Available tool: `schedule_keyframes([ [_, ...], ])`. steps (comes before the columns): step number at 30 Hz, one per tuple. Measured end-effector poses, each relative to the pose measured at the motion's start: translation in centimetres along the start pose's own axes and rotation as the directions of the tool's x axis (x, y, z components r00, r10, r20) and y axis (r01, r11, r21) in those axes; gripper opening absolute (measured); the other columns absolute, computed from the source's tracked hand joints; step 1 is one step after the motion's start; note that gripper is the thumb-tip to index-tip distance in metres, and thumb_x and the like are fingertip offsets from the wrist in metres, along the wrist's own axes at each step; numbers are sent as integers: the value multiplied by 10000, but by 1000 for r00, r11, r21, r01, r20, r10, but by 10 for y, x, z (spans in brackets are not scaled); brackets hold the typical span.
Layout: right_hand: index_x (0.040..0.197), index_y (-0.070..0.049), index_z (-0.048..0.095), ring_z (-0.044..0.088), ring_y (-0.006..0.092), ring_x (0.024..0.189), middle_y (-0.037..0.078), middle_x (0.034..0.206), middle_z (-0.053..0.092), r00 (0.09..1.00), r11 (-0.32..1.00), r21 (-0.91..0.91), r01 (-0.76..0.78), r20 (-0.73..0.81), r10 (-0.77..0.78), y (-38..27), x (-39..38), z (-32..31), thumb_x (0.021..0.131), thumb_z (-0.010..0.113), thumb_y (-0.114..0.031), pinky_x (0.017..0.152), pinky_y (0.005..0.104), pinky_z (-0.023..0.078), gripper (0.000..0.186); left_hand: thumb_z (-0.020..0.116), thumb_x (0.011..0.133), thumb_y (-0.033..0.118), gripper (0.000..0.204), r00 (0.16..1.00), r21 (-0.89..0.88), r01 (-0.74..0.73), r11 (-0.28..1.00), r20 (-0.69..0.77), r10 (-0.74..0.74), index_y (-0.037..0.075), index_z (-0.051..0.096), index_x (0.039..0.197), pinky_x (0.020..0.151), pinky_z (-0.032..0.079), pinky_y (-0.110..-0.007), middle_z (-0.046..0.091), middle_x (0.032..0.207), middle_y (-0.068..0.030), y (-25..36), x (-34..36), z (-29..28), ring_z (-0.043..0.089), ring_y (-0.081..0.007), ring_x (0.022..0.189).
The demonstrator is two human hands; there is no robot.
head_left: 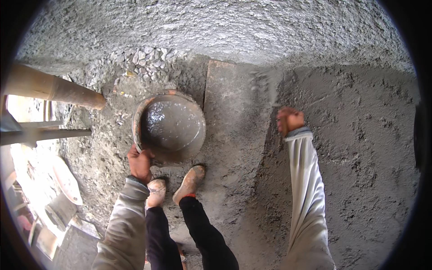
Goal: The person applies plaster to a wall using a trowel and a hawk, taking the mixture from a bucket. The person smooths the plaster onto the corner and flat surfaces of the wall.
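Note:
A round bucket (169, 158) of wet grey cement slurry (173, 123) stands at my feet, left of the middle. My left hand (140, 163) is closed on its near left rim. Further right, my right hand (290, 120) is a fist over the edge of a darker mortar layer (342, 135). It grips what looks like a trowel; a brownish handle shows at the fingers, and the grey blade (266, 85) beyond is smeared by motion over a smoother strip beside the wall.
A rough grey wall (225, 27) runs along the far side, with loose stones (146, 58) at its foot. On the left are a thick round pole (58, 87), a thinner bar (49, 135) and boards (74, 243). My boots (189, 182) stand just behind the bucket.

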State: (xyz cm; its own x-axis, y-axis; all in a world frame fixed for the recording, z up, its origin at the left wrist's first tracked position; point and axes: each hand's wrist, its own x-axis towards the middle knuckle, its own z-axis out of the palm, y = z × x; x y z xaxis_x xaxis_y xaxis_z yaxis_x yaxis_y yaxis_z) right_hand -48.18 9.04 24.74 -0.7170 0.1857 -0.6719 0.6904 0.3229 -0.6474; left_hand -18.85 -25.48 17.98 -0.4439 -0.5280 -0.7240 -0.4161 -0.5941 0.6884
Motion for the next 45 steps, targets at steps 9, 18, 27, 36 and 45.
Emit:
schedule_keyframes([
  [9,1072,-109,639,656,317,854,160,957,642,868,374,-785,494,421,-263,52,-188,56,742,666,-96,727,385,541,332,470,707,-80,347,986,153,-151,977,95,137,14,617,1008,540,423,-218,598,717,13,12,-45,-7,510,-60,600],
  [18,1074,-104,612,632,301,798,116,903,609,787,556,-558,616,470,-400,76,-210,77,701,671,-136,704,389,517,379,474,710,-63,274,988,21,-29,999,153,26,16,599,940,507,413,-222,575,690,8,49,-93,30,512,-73,580],
  [27,997,-54,622,607,162,595,104,831,668,765,957,13,-289,604,223,-80,-186,-42,793,672,-71,545,312,538,211,481,692,-60,216,993,51,-44,998,108,39,33,587,855,445,364,-230,545,636,6,96,-108,52,467,-75,499],
  [36,1172,-56,587,662,204,810,134,892,661,766,476,-650,593,273,-582,-78,-271,-70,802,581,-84,744,314,539,371,468,683,-94,365,971,54,-194,980,154,184,22,623,992,494,392,-223,586,708,18,117,-148,39,501,-67,565],
  [45,1152,-118,596,619,311,926,132,1008,604,843,520,-664,538,430,-324,0,-308,32,740,639,-191,825,408,483,421,475,689,-77,320,968,-7,-117,993,223,116,20,612,961,521,429,-239,602,732,1,130,-203,48,522,-89,580],
])
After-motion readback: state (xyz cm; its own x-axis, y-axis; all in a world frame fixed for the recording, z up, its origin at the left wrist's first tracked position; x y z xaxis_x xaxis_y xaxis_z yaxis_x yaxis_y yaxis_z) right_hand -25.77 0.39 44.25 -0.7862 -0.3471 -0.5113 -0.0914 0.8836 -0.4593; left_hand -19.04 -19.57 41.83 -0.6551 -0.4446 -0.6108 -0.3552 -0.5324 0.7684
